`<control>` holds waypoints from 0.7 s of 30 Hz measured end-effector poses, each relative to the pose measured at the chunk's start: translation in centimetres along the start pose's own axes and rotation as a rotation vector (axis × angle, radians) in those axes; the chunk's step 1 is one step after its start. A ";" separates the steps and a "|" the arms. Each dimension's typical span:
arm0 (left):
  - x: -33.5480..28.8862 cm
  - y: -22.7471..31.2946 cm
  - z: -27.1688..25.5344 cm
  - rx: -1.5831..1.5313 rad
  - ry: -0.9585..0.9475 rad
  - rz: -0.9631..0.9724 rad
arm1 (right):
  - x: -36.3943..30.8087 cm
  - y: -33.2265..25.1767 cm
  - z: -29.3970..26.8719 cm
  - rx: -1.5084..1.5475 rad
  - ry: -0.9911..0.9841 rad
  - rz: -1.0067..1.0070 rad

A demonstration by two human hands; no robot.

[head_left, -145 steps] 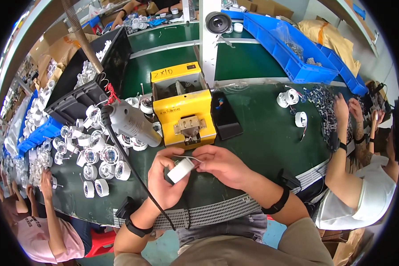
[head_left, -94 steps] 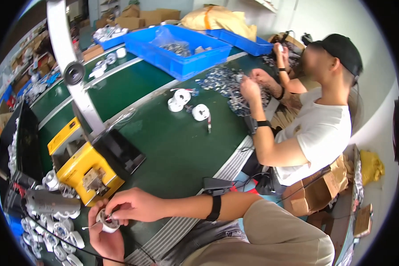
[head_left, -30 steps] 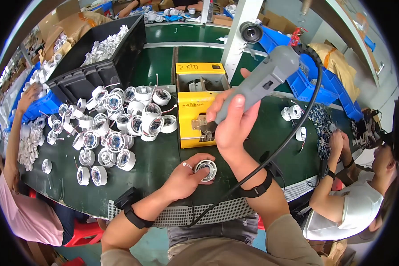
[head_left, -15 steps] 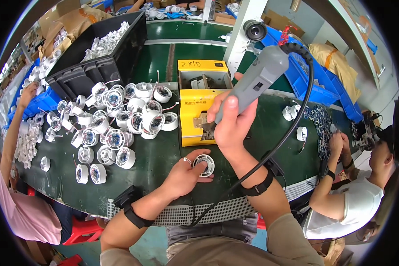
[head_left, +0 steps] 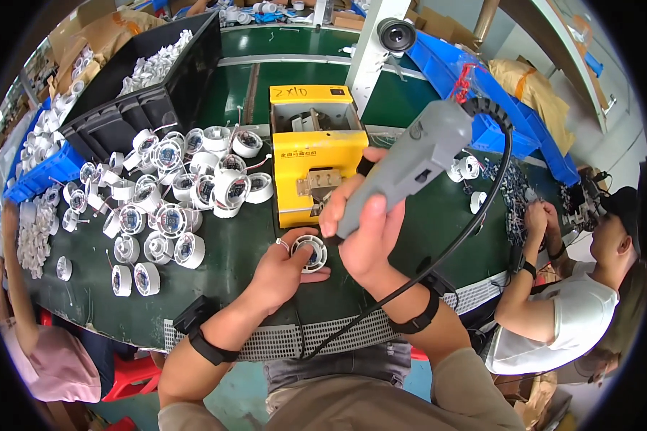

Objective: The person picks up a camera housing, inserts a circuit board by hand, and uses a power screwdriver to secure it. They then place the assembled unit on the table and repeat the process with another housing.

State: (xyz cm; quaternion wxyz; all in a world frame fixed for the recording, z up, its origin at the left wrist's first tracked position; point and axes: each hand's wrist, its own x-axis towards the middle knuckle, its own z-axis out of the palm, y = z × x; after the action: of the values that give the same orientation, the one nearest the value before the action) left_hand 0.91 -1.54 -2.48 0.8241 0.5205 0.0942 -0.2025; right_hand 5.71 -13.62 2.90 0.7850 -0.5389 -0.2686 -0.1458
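Note:
My left hand (head_left: 277,271) is closed around a white round housing (head_left: 318,267) with a ring-shaped rim, its thumb resting over the middle. Above the bench, my right hand (head_left: 370,241) grips a grey electric screwdriver (head_left: 408,169) that slants down to the left, a black cable curving from its upper end. The tool's lower tip is just right of the housing; whether they touch is unclear. Directly behind both hands stands a yellow screw feeder (head_left: 295,154) with an open top and a metal outlet on its front.
Many similar white housings (head_left: 171,220) with thin wires lie piled at the left. Behind them sits a black crate (head_left: 133,118) of white parts. A co-worker (head_left: 561,309) handles small parts at the right; another person's arm (head_left: 18,280) is at far left. Blue trays (head_left: 510,136) stand at back right.
The electric screwdriver has come down from beside the feeder's front toward the housing in my left hand. The whole view has shifted slightly. The left co-worker's hand has moved away from the blue bin.

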 end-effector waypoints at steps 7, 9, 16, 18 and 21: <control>-0.6 0.9 0.9 0.076 0.015 0.027 | -1.8 0.3 0.0 0.007 -0.050 0.047; -0.7 1.0 0.9 0.070 0.001 0.038 | -1.9 0.4 0.0 0.034 -0.052 0.069; -1.1 1.4 1.1 0.109 -0.007 0.026 | -2.1 0.4 0.1 0.040 -0.052 0.083; -1.1 1.2 1.0 0.104 -0.001 0.027 | -2.3 0.8 0.4 0.057 -0.039 0.086; -1.2 1.3 0.9 0.110 0.002 0.034 | -2.3 1.1 0.4 0.057 -0.047 0.097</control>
State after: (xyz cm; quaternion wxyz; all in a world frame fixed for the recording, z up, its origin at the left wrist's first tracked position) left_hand 0.33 -1.60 -0.61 0.7974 0.5669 0.0752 -0.1929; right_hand 4.24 -12.96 0.85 0.7996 -0.5319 -0.2648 -0.0870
